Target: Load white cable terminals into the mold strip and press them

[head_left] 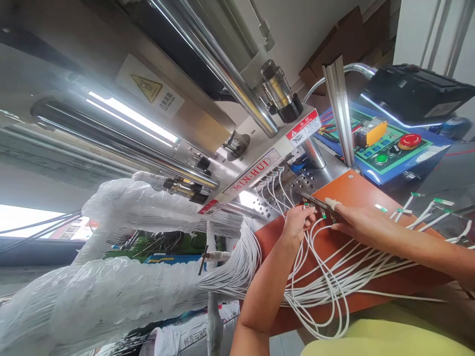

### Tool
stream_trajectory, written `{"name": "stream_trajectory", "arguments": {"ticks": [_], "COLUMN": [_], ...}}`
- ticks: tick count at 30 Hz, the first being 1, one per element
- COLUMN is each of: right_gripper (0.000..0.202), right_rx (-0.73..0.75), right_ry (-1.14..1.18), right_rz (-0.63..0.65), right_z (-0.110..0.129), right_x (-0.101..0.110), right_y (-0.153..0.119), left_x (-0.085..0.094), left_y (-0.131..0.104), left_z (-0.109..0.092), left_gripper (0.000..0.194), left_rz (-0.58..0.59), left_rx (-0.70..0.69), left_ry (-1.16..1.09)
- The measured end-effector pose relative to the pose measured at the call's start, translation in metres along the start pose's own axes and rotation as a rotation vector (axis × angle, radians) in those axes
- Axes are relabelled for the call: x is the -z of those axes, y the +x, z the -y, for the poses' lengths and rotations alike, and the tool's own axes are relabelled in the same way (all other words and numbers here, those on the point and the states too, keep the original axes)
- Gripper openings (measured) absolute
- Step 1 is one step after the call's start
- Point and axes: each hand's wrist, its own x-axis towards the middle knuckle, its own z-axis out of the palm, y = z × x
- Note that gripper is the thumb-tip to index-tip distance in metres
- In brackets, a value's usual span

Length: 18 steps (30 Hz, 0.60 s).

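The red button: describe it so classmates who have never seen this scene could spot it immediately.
Find the blue control box at the picture's right, beyond the orange-brown tabletop. On its upper face sits the red button, wider than the neighbouring black knob and green button.

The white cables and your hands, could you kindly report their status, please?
Left hand pinching a cable end; right hand gripping dark metal bar. White cables looped across orange board. Some run beneath right forearm, possibly in its way.
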Motion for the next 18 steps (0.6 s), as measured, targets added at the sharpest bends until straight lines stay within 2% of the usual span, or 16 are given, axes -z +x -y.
{"name": "stream_trajectory", "arguments": {"ticks": [5, 8, 13, 16, 18], "right_gripper": [0.045, 0.043, 0.046, 0.042, 0.041], "right_rx": [-0.045, -0.039, -0.036, -0.044, -0.052], "right_ry": [0.045, 0.104, 0.114, 0.107, 0.100], "right_rz": [0.107, 0.070, 0.019, 0.038, 0.069], "right_z": [0.006, 0.004, 0.000, 0.001, 0.003], "right_x": [0.009, 0.007, 0.001, 0.005, 0.009], "right_y": [0.001, 0.000, -0.001, -0.001, -0.001], "left_x": [0.006, 0.011, 0.022, 0.031, 0.037], "left_y": [-0.009, -0.015, -0.019, -0.021, -0.022], "left_z": [-0.005, -0.009, -0.012, -0.012, -0.014], "left_gripper": [0.025, 0.022, 0.026, 0.032, 0.037], "left_rz": [0.038, -0.022, -0.090, -0.057, 0.012], "left_rx": [-0.164, -0.264, -0.364, -0.378, -0.327], "left_ry": [0.296, 0.423, 0.463, 0.439, 0.327]}}
